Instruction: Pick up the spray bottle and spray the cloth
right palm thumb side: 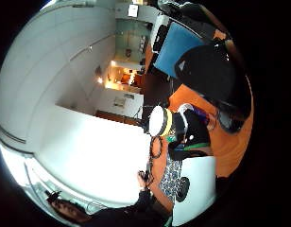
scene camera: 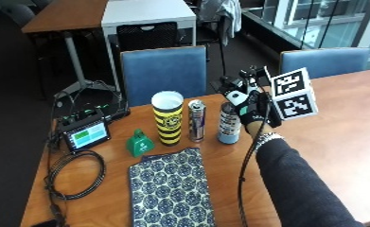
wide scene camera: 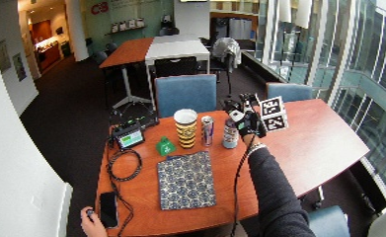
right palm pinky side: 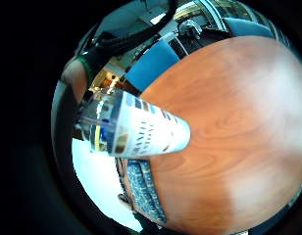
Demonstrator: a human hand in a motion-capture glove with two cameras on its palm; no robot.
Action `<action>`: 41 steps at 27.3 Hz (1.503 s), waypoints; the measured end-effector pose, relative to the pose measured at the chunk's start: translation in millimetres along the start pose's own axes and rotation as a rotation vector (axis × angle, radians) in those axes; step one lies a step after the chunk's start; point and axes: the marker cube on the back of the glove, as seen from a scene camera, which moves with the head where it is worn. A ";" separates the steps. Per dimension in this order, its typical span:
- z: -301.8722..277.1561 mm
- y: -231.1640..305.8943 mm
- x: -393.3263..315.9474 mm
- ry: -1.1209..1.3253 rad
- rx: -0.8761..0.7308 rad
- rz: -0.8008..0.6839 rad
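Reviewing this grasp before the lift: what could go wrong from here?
The slim can stands right beside the spray bottle; the gloved right hand, closing at the bottle's far side, might nudge the bottle into it. The cloth lies nearer the person, so the nozzle may need turning before spraying.

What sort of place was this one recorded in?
Probably an office meeting or break area: wooden tables with blue chairs, floor-to-ceiling windows along one side, and more tables further back.
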 end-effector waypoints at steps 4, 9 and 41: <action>14.3 0.4 -3.5 -0.073 0.018 0.019; 16.6 1.8 -10.1 -0.106 0.106 -0.014; 18.3 25.0 -6.9 -0.123 0.319 -0.272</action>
